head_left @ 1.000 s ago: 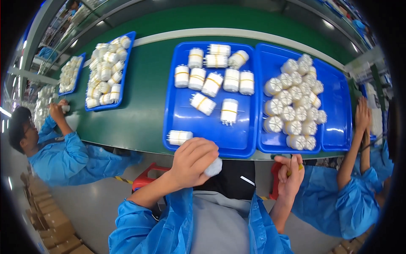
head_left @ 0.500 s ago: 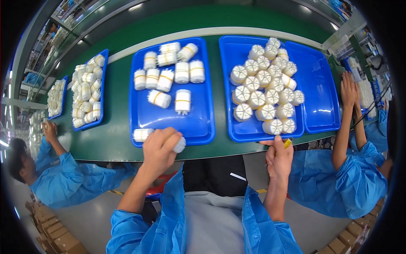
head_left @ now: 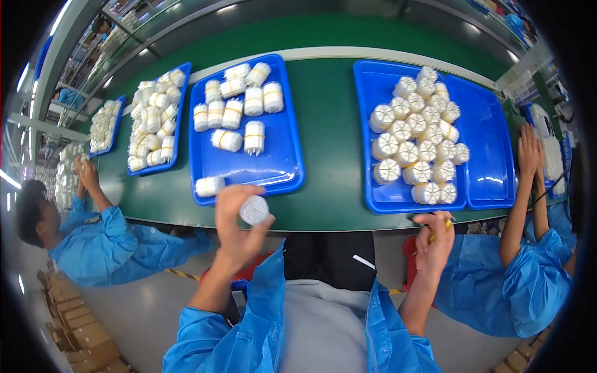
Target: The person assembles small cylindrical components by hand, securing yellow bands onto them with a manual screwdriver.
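Observation:
My left hand [head_left: 239,224] grips a white plastic cylinder [head_left: 254,210] between thumb and fingers, its round greyish end turned up, at the near edge of a blue tray [head_left: 295,168]. In that tray lie several white cylinders with a yellow band round the middle; one cylinder [head_left: 209,186] rests at its near left corner, beside my fingers. My right hand [head_left: 433,245] is closed around a slim yellow-handled tool [head_left: 449,224], its kind mostly hidden by the fingers. It is just in front of a second blue tray [head_left: 368,189], where white cylinders stand packed together, spoked ends up.
Another blue tray [head_left: 491,196] adjoins the right-hand one. Further left, heaped trays [head_left: 166,166] [head_left: 114,140] stand on the green table [head_left: 326,137]. A person in a blue smock [head_left: 99,242] works at left; another person's hands [head_left: 528,149] rest on the table at right.
My left hand has lifted the cylinder off the tray's near edge and turned its end upward. The left tray has shifted and tilted slightly. My right hand has drawn back a little from the right tray.

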`<state>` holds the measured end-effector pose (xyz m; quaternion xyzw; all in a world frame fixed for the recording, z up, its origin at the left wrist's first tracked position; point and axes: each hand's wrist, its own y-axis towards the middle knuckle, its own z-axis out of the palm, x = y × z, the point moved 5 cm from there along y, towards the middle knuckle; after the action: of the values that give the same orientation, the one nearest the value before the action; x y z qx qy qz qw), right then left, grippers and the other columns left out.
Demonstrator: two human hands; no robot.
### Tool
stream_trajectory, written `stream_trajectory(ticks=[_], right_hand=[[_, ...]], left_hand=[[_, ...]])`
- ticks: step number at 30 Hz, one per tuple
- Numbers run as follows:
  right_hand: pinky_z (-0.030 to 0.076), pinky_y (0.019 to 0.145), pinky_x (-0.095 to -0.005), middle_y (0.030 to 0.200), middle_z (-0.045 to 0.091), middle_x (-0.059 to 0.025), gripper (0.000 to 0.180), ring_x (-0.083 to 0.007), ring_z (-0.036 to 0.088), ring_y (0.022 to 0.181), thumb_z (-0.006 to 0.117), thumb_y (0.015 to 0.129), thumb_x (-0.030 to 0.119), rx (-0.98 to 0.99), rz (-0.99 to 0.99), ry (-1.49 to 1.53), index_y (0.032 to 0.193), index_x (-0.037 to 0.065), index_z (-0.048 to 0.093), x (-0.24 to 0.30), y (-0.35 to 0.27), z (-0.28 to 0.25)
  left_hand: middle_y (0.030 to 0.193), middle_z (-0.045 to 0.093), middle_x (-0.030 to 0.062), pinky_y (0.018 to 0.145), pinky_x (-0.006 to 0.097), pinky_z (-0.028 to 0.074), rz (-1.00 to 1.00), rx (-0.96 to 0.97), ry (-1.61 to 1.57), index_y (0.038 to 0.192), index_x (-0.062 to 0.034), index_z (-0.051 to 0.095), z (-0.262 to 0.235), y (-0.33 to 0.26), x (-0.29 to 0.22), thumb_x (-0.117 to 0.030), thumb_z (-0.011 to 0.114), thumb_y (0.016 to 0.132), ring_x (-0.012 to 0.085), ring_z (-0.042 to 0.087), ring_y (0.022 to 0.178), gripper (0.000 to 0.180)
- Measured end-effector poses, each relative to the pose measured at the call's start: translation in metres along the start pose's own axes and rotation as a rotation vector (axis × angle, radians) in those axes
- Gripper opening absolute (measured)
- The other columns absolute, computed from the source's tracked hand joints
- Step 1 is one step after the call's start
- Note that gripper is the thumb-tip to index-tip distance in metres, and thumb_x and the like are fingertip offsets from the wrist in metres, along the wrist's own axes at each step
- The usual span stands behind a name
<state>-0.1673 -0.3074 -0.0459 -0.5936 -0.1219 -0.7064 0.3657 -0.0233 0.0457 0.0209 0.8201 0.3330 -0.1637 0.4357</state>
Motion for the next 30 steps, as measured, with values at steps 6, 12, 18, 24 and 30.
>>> stream_trajectory(ticks=[6,12,18,24,30], right_hand=[[0.025,0.043,-0.0241,0.055,0.034,-0.0003,0.040,-0.0082,0.027,0.045,0.041,0.105,0.027,0.136,-0.237,0.241,0.068,0.011,0.039,0.009,-0.021,0.002],[0.026,0.053,-0.0303,0.055,0.033,-0.0007,0.050,-0.0147,0.028,0.052,0.035,0.103,0.039,0.489,-0.133,0.642,0.062,0.012,0.033,0.019,-0.039,0.058],[0.024,0.055,-0.0320,0.056,0.033,0.0007,0.058,-0.0159,0.027,0.053,0.035,0.100,0.057,0.671,-0.104,0.826,0.060,0.015,0.030,0.021,-0.057,0.090],[0.023,0.052,-0.0334,0.052,0.033,0.0021,0.063,-0.0150,0.026,0.049,0.034,0.099,0.063,0.738,-0.088,0.837,0.059,0.014,0.030,0.020,-0.066,0.109],[0.022,0.047,-0.0304,0.051,0.031,0.0025,0.061,-0.0136,0.026,0.047,0.037,0.099,0.060,0.778,-0.107,0.848,0.058,0.016,0.027,0.016,-0.069,0.118]], left_hand=[[0.109,0.061,0.0171,0.072,0.030,0.051,-0.769,0.252,-1.403,0.138,-0.0074,0.036,0.069,-0.017,-0.048,-0.030,0.057,0.098,0.0179,0.061,0.088,0.051],[0.107,0.059,0.0165,0.066,0.029,0.049,-0.905,0.283,-1.611,0.137,-0.0042,0.039,0.093,-0.029,-0.060,-0.033,0.055,0.099,0.0188,0.061,0.083,0.050],[0.109,0.059,0.0130,0.065,0.028,0.049,-0.948,0.363,-1.574,0.136,-0.0025,0.043,0.095,-0.041,-0.064,-0.026,0.060,0.096,0.0175,0.061,0.083,0.050],[0.104,0.060,0.0106,0.063,0.027,0.048,-1.101,0.323,-1.576,0.137,-0.0021,0.043,0.103,-0.043,-0.076,-0.025,0.062,0.094,0.0154,0.060,0.078,0.052],[0.099,0.060,0.0065,0.064,0.025,0.047,-1.063,0.486,-1.446,0.134,-0.0022,0.046,0.104,-0.052,-0.074,-0.019,0.065,0.091,0.0099,0.056,0.077,0.050]])
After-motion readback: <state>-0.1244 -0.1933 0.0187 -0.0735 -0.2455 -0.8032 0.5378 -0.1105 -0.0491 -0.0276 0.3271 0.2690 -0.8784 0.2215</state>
